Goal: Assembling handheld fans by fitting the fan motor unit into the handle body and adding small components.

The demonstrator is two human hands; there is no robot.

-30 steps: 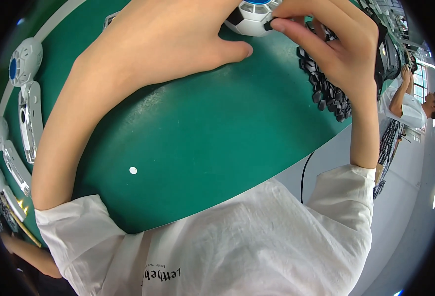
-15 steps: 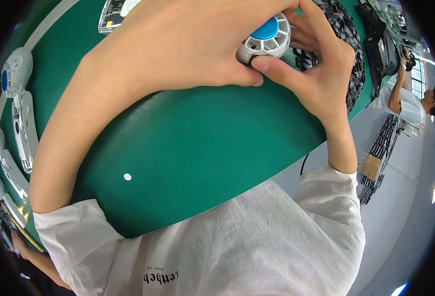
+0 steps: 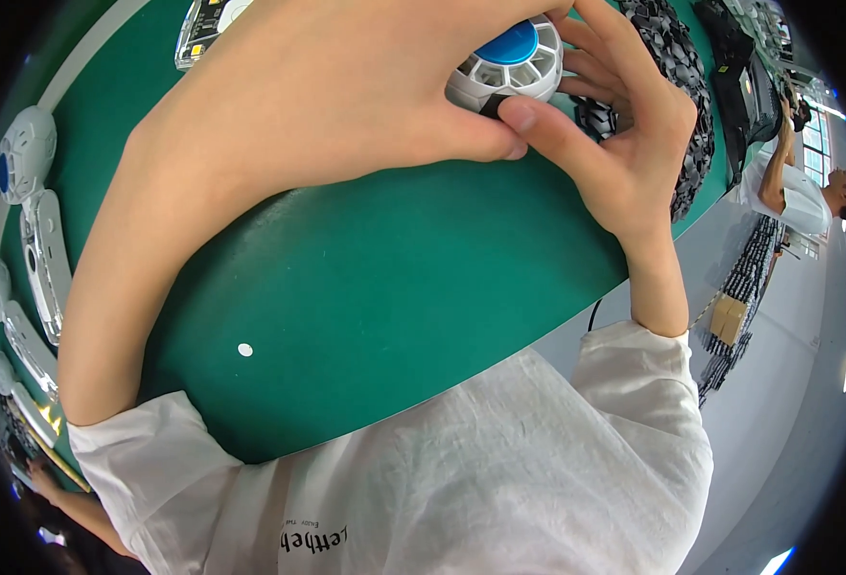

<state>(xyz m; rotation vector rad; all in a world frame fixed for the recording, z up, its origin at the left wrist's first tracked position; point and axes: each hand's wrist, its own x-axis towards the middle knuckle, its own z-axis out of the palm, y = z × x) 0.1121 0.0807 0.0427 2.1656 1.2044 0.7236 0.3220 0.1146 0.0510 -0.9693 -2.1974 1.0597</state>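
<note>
Green table: below the left hand and right hand. Heap of loose black pieces: just beyond the right hand, apparently unused. Both hands: curled, gripping the white ball unit between them. Blue cap: in place. Black piece by the right hand's thumb: seating judged unfinished; hidden sides unverified

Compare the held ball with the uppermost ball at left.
Held ball is between left hand and right hand; left ball sits apart from both. Held ball looks larger in view than left ball. Held ball's disc shows broadly; left ball's shows narrowly. Both are white with blue discs.
</note>
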